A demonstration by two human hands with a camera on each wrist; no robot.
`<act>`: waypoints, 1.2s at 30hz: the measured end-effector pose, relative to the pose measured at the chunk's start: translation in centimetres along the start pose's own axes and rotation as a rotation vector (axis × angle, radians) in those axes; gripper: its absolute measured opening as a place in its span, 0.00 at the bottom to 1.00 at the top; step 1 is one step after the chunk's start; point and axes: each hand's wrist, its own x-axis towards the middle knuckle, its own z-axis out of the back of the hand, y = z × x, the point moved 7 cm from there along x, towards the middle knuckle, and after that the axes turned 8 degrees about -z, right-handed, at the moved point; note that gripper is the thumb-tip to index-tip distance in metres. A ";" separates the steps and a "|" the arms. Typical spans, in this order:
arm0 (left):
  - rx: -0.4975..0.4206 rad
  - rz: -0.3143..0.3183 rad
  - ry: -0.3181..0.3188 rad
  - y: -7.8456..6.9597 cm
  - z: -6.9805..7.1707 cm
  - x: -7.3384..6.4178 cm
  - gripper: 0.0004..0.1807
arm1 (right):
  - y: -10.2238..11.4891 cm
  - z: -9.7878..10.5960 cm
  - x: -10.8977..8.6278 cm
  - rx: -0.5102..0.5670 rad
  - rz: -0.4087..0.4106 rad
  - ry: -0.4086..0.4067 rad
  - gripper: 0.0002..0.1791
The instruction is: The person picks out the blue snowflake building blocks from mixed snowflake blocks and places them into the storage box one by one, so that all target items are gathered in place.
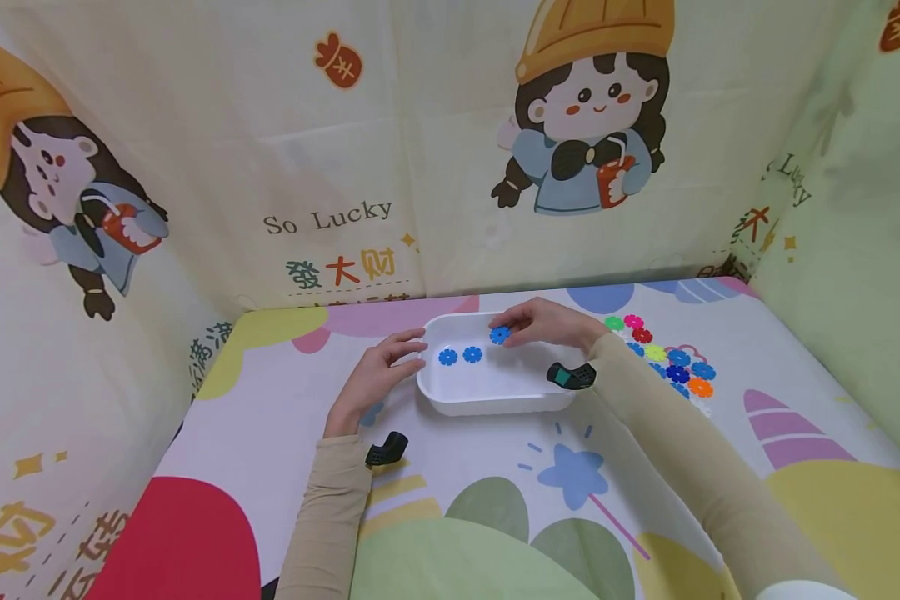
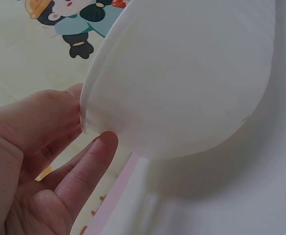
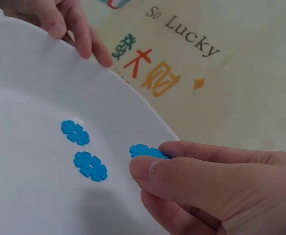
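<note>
A white plastic tray (image 1: 498, 406) stands on the table. My left hand (image 1: 375, 377) grips its left end, with fingertips (image 2: 106, 142) against the outer wall and others at the rim. Inside the tray lie two blue flower-shaped plastic discs, the left disc (image 1: 447, 357) and the right disc (image 1: 472, 355), close together and flat. My right hand (image 1: 547, 323) pinches a third blue flower-shaped disc (image 3: 145, 151) between thumb and fingers, over the far side of the tray. The thumb covers part of that disc in the right wrist view.
To the right of the tray lies a loose pile of flower-shaped discs, among them an orange disc (image 1: 701, 387), a dark blue disc (image 1: 677, 374) and a pink disc (image 1: 633, 321). A printed cloth (image 1: 405, 517) covers the table. Behind it hangs a printed curtain (image 1: 450, 167).
</note>
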 end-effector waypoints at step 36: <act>-0.012 0.002 0.000 0.1 0.0 0.1 0.21 | 0.1 -2.0 1.5 -0.263 0.016 0.059 0.20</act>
